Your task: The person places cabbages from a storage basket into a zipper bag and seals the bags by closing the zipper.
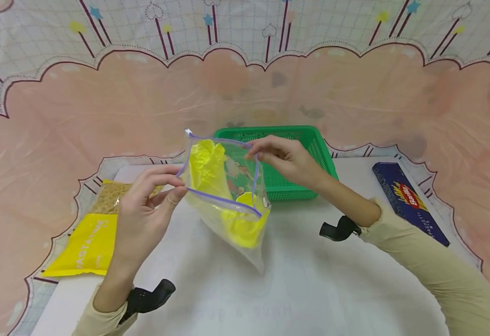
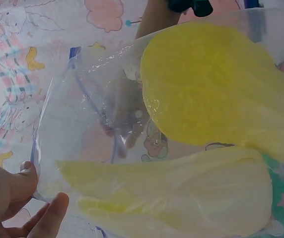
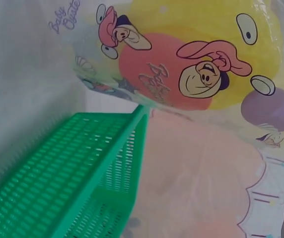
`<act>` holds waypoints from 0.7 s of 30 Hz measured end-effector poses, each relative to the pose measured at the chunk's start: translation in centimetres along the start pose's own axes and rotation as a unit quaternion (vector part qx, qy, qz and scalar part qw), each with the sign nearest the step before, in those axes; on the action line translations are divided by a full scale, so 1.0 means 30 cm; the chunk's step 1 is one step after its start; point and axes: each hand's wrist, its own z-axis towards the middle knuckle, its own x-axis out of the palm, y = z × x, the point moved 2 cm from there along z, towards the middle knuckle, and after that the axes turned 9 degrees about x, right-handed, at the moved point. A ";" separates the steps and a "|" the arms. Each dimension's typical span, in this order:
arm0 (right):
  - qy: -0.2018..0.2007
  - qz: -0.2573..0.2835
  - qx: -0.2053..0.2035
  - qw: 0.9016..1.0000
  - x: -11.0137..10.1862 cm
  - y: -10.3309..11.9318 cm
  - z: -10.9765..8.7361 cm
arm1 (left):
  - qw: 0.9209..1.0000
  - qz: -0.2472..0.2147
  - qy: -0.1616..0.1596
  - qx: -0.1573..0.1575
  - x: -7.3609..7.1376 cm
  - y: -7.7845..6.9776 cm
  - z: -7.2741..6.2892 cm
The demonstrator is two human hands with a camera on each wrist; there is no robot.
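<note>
Between both hands hangs a clear zip bag [image 1: 217, 219] with a purple zip edge and a white slider, its mouth spread wide. Bright yellow items [image 1: 206, 163] lie inside it; through the plastic in the left wrist view two yellow shapes [image 2: 201, 84] show, their kind unclear. My left hand [image 1: 148, 205] pinches the near left rim between thumb and fingers. On the far right rim, my right hand [image 1: 284, 158] pinches the edge with its fingertips. Cartoon prints on the bag [image 3: 201, 79] fill the top of the right wrist view.
Behind the bag stands a green perforated basket [image 1: 291, 193]. A yellow pasta packet [image 1: 89, 242] lies at the left, partly behind my left arm. At the right is a dark blue spaghetti box [image 1: 408, 200]. The white table [image 1: 312, 289] meets a patterned cloth [image 1: 165, 107].
</note>
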 end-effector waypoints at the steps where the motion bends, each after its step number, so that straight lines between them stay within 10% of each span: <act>1: 0.003 0.003 0.005 1.000 0.003 -0.001 0.000 | 1.000 -0.001 -0.001 -0.002 -0.001 0.000 0.000; 21: 0.050 0.031 0.007 0.998 0.130 0.060 0.009 | 1.000 -0.011 0.009 0.013 0.074 -0.016 0.003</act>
